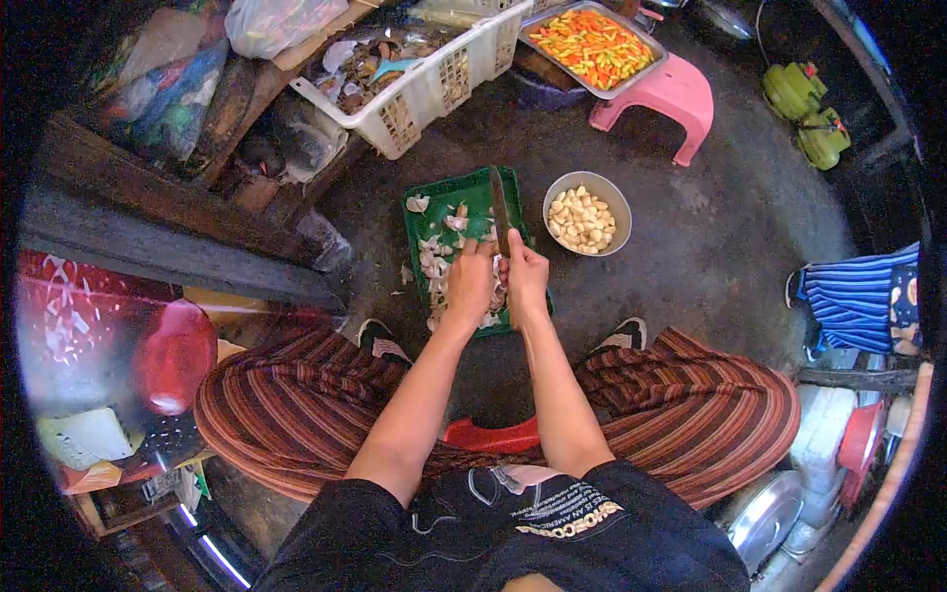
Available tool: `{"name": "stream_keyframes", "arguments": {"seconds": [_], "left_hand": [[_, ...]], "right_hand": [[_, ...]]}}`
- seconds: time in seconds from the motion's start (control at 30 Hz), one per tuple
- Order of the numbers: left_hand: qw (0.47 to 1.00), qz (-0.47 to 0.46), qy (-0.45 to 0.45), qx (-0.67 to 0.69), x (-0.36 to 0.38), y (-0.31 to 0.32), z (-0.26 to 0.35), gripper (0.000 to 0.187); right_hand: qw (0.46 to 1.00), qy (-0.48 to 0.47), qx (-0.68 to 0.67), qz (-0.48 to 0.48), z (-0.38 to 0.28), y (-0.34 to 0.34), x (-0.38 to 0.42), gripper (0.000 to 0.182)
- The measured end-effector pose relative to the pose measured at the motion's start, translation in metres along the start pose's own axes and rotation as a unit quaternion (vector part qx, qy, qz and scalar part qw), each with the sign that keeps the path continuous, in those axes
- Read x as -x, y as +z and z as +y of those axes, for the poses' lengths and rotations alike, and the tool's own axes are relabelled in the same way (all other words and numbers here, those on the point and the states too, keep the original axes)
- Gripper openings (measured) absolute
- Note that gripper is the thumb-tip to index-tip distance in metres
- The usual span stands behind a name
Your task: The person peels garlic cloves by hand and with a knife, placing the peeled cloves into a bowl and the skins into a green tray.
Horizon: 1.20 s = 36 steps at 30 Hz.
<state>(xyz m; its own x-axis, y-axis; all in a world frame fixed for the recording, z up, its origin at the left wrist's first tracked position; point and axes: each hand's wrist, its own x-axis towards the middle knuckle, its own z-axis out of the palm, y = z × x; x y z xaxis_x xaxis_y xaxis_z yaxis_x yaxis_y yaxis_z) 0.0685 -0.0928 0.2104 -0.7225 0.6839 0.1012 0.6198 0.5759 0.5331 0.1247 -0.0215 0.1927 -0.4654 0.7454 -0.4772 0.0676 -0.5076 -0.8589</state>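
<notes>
A green tray point(464, 183) lies on the floor between my feet, with garlic cloves and papery skins point(432, 261) scattered over it. My right hand point(526, 271) is closed round the handle of a knife point(499, 202), whose blade points away from me over the tray. Just left of it, my left hand point(472, 276) is over the tray with its fingers bent down; whatever is under the fingertips is too small to make out. To the right of the tray stands a metal bowl point(625, 237) of peeled garlic cloves point(582, 219).
A pink stool point(681, 94) stands ahead right beside a metal tray point(655, 65) of cut chillies. At the front left is a white basket point(395, 123) of scraps. Green gas cylinders point(794, 91) are far right; a wooden beam point(178, 242) runs along the left.
</notes>
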Motion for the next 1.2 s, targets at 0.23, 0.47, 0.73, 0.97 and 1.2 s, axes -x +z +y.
{"name": "stream_keyframes", "arguments": {"seconds": [0.23,0.47,0.73,0.97,1.2], "left_hand": [[0.987,0.038,0.032,0.152,0.000,0.023,-0.022,0.024],[0.971,0.081,0.105,0.198,0.002,0.033,-0.039,0.027],[0.714,-0.005,-0.201,0.671,-0.010,0.014,-0.039,0.028],[0.680,-0.017,-0.233,0.695,-0.014,0.011,-0.053,0.022],[0.671,-0.066,-0.227,0.703,-0.010,0.005,-0.054,0.021]], "right_hand": [[0.994,0.067,-0.086,-0.010,-0.002,0.004,0.006,0.043],[0.984,0.121,-0.129,-0.032,-0.004,-0.009,-0.004,0.040],[0.977,-0.005,0.215,0.014,0.008,-0.033,-0.023,0.054],[0.881,-0.130,0.455,0.027,0.004,-0.030,-0.008,0.038],[0.943,-0.146,0.299,-0.012,0.003,-0.017,-0.005,0.039]]}}
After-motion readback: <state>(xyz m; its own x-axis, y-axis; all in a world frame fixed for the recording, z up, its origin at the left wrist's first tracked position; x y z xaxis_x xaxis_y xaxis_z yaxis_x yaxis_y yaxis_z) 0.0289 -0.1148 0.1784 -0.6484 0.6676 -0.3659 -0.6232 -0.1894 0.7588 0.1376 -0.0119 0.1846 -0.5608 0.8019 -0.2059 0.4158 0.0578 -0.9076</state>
